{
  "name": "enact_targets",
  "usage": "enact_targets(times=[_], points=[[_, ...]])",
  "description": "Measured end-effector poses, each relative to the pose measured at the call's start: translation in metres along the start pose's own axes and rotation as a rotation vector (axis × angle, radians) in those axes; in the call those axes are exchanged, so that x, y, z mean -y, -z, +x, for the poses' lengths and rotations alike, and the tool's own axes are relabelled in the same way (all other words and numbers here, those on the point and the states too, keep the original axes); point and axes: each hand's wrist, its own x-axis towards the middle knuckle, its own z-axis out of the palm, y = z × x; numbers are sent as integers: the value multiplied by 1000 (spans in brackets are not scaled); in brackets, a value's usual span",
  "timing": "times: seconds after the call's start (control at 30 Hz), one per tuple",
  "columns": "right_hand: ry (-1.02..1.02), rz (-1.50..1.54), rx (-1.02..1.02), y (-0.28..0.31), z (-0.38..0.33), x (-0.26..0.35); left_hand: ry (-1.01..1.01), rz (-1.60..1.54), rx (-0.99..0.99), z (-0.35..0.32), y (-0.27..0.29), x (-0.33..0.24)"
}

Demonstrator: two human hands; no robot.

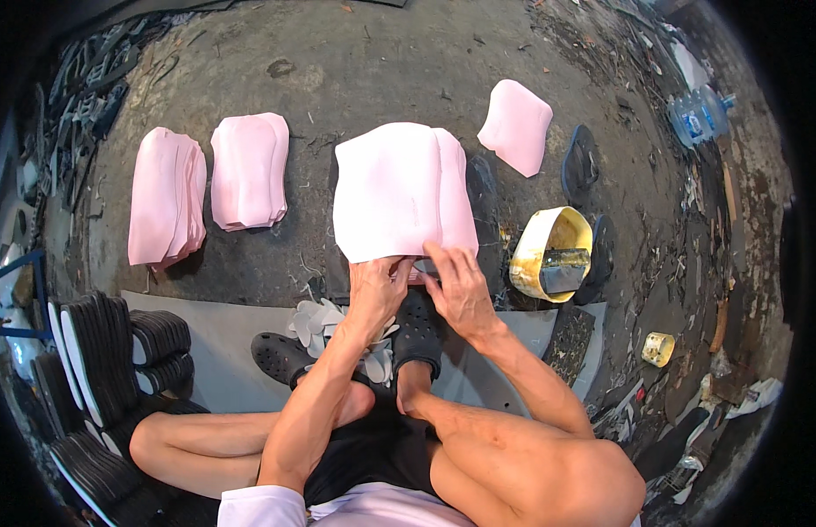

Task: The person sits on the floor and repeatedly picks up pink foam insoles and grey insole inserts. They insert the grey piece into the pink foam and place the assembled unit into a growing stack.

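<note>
Sorted stacks of pale pink foam sole-shaped sheets lie on the concrete floor (382, 61) at about ten and eleven o'clock: a fanned pile (166, 198), then a squarer one (248, 171), seemingly kept apart by batch. At centre, the large pink foam sheet stack (399, 189) sits within easy reach of the seated person. The left hand (377, 285) curls its fingers (392, 266) onto the near edge; the right hand (456, 285) pinches the same edge, fingers close together (thumb hidden). A yellowed glue tub (548, 250) waits at three o'clock.
</note>
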Motion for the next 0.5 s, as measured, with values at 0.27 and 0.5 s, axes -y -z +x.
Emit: enact_targets(times=[0.27, 0.5], points=[[-186, 490, 224, 16, -23, 59, -152, 73, -34, 4, 3, 3], [-92, 77, 50, 16, -8, 49, -233, 105, -25, 1, 5, 7]])
